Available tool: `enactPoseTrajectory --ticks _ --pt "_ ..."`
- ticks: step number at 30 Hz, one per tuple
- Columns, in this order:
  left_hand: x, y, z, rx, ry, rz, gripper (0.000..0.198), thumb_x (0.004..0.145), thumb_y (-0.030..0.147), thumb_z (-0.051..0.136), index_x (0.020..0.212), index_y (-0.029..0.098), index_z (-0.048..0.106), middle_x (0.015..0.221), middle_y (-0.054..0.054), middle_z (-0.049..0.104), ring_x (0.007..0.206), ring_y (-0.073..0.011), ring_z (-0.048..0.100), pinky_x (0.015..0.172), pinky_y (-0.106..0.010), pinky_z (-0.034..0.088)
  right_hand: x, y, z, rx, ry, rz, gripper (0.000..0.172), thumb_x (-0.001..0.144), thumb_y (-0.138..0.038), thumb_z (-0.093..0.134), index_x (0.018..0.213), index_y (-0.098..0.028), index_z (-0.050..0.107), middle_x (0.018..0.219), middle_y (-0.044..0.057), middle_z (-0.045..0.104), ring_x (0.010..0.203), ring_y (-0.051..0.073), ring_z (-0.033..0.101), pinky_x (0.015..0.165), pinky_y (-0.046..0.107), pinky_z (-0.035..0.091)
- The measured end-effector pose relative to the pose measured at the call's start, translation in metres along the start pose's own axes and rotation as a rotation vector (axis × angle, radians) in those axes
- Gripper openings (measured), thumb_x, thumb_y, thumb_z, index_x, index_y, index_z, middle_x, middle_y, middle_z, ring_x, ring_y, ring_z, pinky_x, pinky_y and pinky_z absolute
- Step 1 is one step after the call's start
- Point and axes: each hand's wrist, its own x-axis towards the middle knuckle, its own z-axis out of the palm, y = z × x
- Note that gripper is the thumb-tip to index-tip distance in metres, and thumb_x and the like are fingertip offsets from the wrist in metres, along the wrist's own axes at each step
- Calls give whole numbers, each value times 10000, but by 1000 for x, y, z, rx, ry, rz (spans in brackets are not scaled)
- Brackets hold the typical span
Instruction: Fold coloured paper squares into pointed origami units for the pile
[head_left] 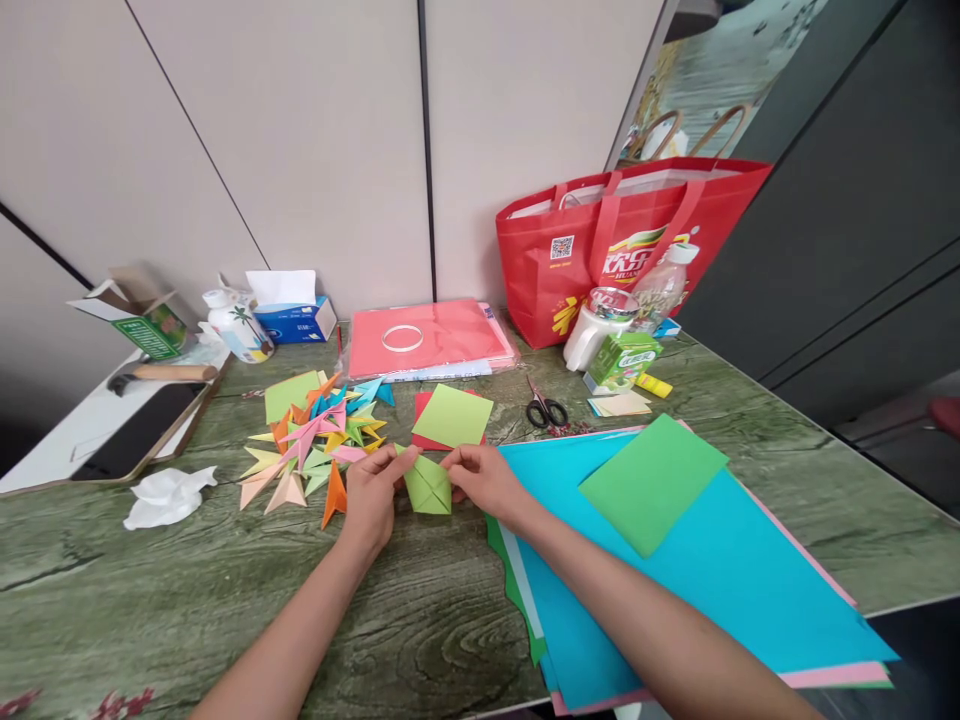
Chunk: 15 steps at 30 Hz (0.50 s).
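A partly folded piece of light green origami paper (429, 487) is held between both hands, just above the table. My left hand (373, 492) pinches its upper left edge, thumb on top. At its right edge, the fingertips of my right hand (484, 480) close on the paper. Behind it, a flat light green square sheet (453, 415) lies over a red sheet (430, 404). Left of my left hand is a pile of folded paper pieces (311, 440) in many colours. Under my right forearm spreads a stack of large blue paper (675, 600), with a green square (654, 483) on it.
Black scissors (546, 410) lie behind my right hand. At the back are a pack of red paper (424, 340), a tissue box (296, 318), a bottle (238, 325), a red bag (547, 280) and a white mug (589, 337). A crumpled tissue (169, 497) and a phone (142, 430) are left.
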Motion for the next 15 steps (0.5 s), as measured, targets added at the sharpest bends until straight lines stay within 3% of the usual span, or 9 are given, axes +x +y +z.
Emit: enactPoseTrajectory --ticks 6,11,15 --pt "1 -5 -3 47 -31 74 223 552 286 717 499 135 561 485 34 506 463 -80 447 453 -198 385 -3 -1 1 155 -79 -30 194 722 -302 458 770 -163 584 723 6 612 658 145 587 558 262 489" --pt "0 -7 -4 121 -84 56 199 583 296 703 542 143 583 489 41 496 463 -80 444 440 -188 373 -3 4 2 88 -133 -123 291 555 -276 686 789 -158 559 744 -10 615 647 126 567 590 239 453" --pt "1 -4 -4 118 -67 62 209 620 351 667 610 143 651 512 19 532 484 -105 468 454 -219 401 -4 4 0 87 -157 -82 225 575 -284 668 718 -154 554 660 -26 595 585 109 551 565 233 434"
